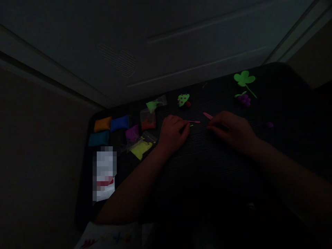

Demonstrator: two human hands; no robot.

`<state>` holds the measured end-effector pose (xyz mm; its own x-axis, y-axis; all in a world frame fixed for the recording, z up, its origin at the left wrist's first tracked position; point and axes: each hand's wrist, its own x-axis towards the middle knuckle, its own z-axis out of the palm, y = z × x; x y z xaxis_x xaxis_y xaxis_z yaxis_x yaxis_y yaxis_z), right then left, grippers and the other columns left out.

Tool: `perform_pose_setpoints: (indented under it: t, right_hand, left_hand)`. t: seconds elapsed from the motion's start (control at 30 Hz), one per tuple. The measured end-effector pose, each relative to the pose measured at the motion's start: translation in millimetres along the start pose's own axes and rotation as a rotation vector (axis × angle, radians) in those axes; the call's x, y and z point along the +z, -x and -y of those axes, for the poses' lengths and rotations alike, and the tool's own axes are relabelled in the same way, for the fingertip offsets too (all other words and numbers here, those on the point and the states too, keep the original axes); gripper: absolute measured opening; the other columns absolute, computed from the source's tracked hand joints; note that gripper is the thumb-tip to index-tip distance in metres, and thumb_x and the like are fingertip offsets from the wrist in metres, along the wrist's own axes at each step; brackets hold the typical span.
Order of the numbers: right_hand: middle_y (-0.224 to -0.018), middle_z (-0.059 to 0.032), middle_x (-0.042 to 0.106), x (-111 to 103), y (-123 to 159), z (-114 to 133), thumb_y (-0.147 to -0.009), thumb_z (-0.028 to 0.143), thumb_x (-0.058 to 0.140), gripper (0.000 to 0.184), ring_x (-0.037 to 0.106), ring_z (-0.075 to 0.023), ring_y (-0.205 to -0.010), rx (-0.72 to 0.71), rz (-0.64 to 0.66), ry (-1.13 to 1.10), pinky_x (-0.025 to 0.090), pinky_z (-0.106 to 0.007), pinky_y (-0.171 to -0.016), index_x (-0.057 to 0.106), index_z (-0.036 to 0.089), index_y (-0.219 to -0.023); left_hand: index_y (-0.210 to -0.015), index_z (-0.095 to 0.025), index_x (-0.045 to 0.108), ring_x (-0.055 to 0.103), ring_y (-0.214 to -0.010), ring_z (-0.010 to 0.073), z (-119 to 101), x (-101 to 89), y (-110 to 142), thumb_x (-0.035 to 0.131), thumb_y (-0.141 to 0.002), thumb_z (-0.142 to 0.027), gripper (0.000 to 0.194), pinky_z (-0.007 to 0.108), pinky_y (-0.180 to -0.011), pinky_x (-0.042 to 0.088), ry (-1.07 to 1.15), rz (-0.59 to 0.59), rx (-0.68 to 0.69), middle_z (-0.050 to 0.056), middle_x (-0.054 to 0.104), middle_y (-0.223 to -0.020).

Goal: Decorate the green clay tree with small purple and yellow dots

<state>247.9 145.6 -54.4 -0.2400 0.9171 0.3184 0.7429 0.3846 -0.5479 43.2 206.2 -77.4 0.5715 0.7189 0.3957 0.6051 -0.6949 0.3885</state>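
My left hand (173, 135) rests low over the dark table, thumb and forefinger closed at a tiny yellow strip of clay (191, 125). Just beyond those fingertips a thin pink modelling tool (195, 121) shows its rounded end; the rest is hidden by the hand. To the right, my right hand (232, 131) has thumb and forefinger pinched together; what is between them is too small and dark to name. A pink modelling knife (207, 116) sticks out behind its fingers, and I cannot tell whether the hand grips it or it lies on the table.
A green clay tree (183, 100), a four-leaf clover (244, 79) and purple grapes (244, 100) lie farther back. A purple lump (269, 125) sits right. At left are several clay packets, including orange (103, 124), blue (119, 123) and yellow (141, 148), and a white packet (105, 193).
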Motion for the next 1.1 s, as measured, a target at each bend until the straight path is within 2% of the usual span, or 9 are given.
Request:
perform_pose_setpoints:
  t: [0.3,0.57,0.67,0.8,1.1]
  right_hand:
    - [-0.078,-0.0014,0.057,-0.4,0.6,1.3,-0.074,0.032,0.060,0.016,0.055,-0.0140,-0.074,0.012,-0.012,-0.026,0.044,-0.028,-0.067,0.053,0.018,-0.077]
    - [-0.083,-0.0024,0.058,-0.4,-0.2,2.3,-0.077,0.019,0.055,0.007,0.054,-0.0129,-0.079,-0.044,0.013,-0.021,0.044,-0.027,-0.072,0.055,0.018,-0.084]
    - [-0.086,-0.0035,0.058,-1.1,-0.1,2.3,-0.079,0.022,0.053,0.010,0.054,-0.0131,-0.082,-0.060,0.011,-0.037,0.044,-0.027,-0.075,0.056,0.017,-0.087]
    - [-0.083,-0.0035,0.057,-0.5,0.3,1.9,-0.077,0.026,0.057,0.011,0.054,-0.0134,-0.080,-0.056,-0.005,-0.046,0.044,-0.027,-0.073,0.055,0.017,-0.082]
    - [-0.080,-0.0026,0.055,0.1,-0.1,1.9,-0.075,0.024,0.059,0.011,0.053,-0.0130,-0.078,-0.066,-0.012,-0.049,0.045,-0.028,-0.073,0.050,0.017,-0.075]
  left_hand:
    - [-0.084,-0.017,0.063,0.051,-0.079,0.0168,-0.4,0.1,0.1,0.046,-0.081,-0.029,0.021,0.034,-0.073,0.038,-0.002,-0.001,0.006,0.004,0.061,-0.077]
    - [-0.083,-0.016,0.062,0.051,-0.078,0.0165,0.0,-0.2,0.1,0.046,-0.081,-0.028,0.020,0.033,-0.073,0.039,-0.001,-0.009,0.007,0.004,0.061,-0.077]
    - [-0.084,-0.016,0.063,0.051,-0.078,0.0165,0.2,0.2,0.1,0.046,-0.081,-0.028,0.020,0.033,-0.073,0.039,-0.002,-0.007,0.008,0.004,0.061,-0.077]
    - [-0.083,-0.016,0.063,0.051,-0.079,0.0164,0.4,0.8,0.0,0.046,-0.081,-0.028,0.020,0.033,-0.073,0.039,-0.002,-0.011,0.013,0.004,0.061,-0.077]
    - [-0.083,-0.015,0.063,0.051,-0.078,0.0163,0.3,1.0,0.2,0.047,-0.081,-0.028,0.020,0.033,-0.073,0.039,-0.002,-0.022,0.010,0.004,0.061,-0.076]
